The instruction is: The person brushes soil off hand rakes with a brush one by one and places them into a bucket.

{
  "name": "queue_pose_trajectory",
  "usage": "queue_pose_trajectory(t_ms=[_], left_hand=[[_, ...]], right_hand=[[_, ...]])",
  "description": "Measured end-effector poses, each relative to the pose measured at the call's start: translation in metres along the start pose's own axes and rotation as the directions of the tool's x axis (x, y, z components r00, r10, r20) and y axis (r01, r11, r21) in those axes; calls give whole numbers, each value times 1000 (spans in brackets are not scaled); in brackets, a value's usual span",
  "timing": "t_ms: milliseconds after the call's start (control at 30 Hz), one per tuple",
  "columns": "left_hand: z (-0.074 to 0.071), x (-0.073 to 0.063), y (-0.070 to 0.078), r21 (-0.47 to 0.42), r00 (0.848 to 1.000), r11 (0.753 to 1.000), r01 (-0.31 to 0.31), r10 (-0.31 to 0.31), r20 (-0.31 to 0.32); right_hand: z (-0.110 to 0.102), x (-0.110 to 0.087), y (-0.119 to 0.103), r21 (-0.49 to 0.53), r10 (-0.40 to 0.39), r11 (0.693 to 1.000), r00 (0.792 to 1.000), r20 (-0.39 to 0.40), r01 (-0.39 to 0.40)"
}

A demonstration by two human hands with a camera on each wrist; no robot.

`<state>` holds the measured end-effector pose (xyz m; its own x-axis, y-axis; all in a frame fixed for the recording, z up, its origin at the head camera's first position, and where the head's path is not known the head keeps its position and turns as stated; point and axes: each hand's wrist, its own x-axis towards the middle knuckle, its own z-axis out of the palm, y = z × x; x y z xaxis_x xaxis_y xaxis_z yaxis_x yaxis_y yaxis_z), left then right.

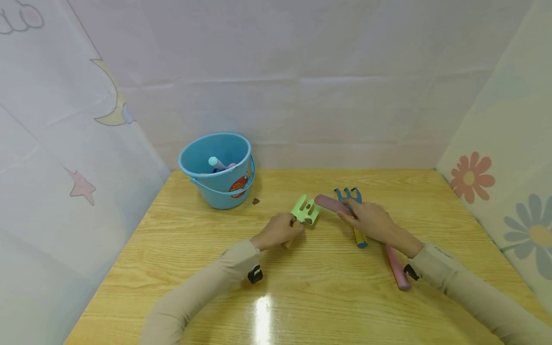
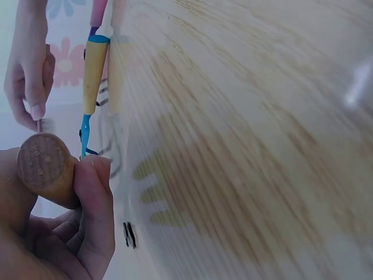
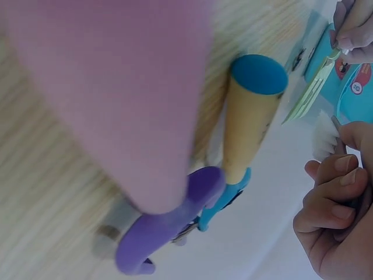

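My left hand [image 1: 281, 231] grips the wooden handle [image 2: 45, 166] of a small garden fork with a flat light-green head [image 1: 305, 211]. Brown specks of dirt show on that head. My right hand [image 1: 372, 221] holds a brush [image 1: 331, 203] with a mauve handle, its end pointing at the fork; white bristles [image 3: 324, 137] show in the right wrist view. Under and beside the right hand lies a blue-tined rake [image 1: 347, 193] with a yellowish handle [image 3: 250, 122]. Nearer me lies a pink-handled tool [image 1: 397, 268], whose purple head [image 3: 169, 219] shows in the right wrist view.
A light-blue bucket [image 1: 217, 187] stands at the back left of the wooden table [image 1: 207, 297], with several toy-like things inside. A small brown clump [image 1: 256, 201] lies beside it. Printed cloth walls [image 1: 276, 96] enclose the table at the back and sides.
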<state>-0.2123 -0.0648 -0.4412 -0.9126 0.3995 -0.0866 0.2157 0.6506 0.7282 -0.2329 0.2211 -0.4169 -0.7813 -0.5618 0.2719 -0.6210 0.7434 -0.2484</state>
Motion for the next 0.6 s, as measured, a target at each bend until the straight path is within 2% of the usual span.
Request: queue_pose_trajectory(t_ms=[367, 600], left_hand=[[-6, -3, -5, 40, 1000, 999, 20, -19, -20], [-15, -6, 0, 60, 998, 998, -21, 24, -50]], right_hand=[[6, 17, -9, 5, -34, 999, 997, 63, 34], [10, 23, -14, 22, -68, 997, 997, 23, 67]])
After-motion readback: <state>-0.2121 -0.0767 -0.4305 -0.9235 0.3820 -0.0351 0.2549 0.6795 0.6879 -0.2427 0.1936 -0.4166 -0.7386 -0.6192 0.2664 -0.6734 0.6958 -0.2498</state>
